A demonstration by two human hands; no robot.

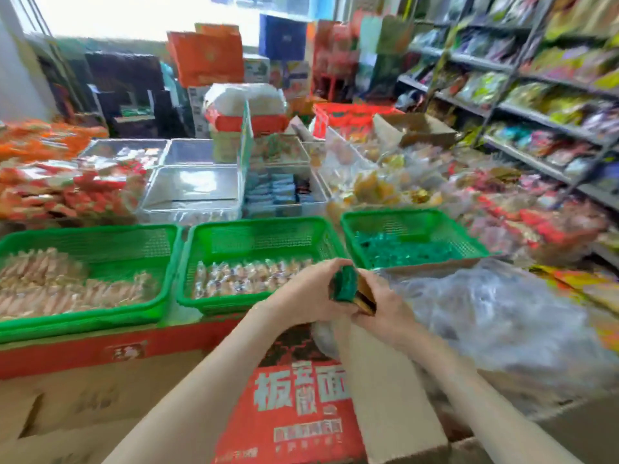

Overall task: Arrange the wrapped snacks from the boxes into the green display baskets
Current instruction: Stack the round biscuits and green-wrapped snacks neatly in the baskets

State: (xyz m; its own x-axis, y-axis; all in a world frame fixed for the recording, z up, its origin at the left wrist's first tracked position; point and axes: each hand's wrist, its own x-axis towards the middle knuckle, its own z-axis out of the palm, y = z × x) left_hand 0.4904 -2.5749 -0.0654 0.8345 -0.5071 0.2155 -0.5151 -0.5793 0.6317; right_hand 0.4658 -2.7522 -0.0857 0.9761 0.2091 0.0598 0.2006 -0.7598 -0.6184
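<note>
Three green display baskets stand in a row. The left basket (83, 236) holds pale wrapped snacks, the middle basket (254, 229) holds a row of clear-wrapped snacks, and the right basket (412, 219) holds teal wrapped snacks (402, 252). In front of the gap between the middle and right baskets, my left hand (308, 293) grips a stack of teal wrapped snacks (345, 284). My right hand (378, 306) holds the same stack from the right side, together with a brownish piece I cannot identify. The picture is blurred.
A cardboard box lined with a clear plastic bag (485, 316) sits at the right under my right arm. A red printed carton (294, 396) and brown cartons lie below the baskets. Clear bins (191, 189) and snack piles fill the table behind; shelves (536, 95) stand right.
</note>
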